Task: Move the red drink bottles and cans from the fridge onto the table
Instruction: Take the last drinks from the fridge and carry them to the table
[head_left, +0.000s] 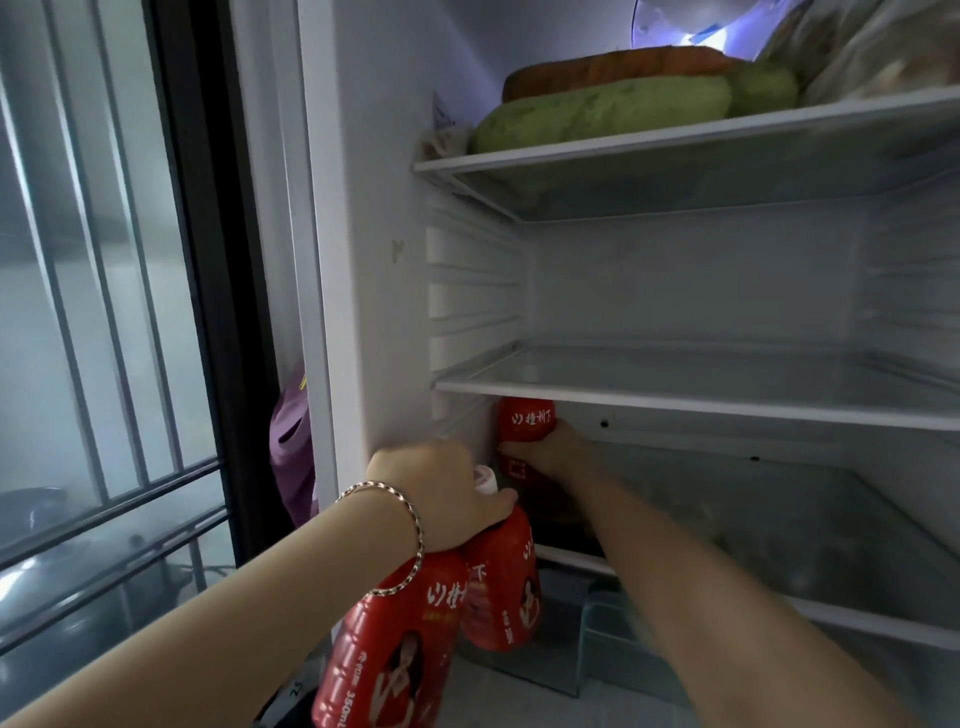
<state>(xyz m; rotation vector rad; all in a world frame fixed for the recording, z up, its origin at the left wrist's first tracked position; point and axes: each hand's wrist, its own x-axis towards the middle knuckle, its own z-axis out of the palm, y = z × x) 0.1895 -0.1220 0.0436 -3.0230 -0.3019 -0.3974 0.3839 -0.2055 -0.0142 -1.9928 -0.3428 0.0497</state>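
My left hand (441, 493), a thin bracelet on its wrist, grips two red drink bottles by their tops in front of the open fridge. The nearer bottle (389, 654) hangs low; the second bottle (501, 587) hangs beside it, its white cap showing by my fingers. My right hand (553, 449) reaches onto the lower shelf at the left and wraps around a third red bottle (524, 418), which stands upright under the glass shelf (675, 402). The table is out of view.
The fridge's middle shelf holds nothing. On the top shelf (675, 137) lie green and orange wrapped foods. A clear drawer (597, 639) sits below. A barred window (104, 312) is at the left, a purple cloth (293, 441) beside the fridge wall.
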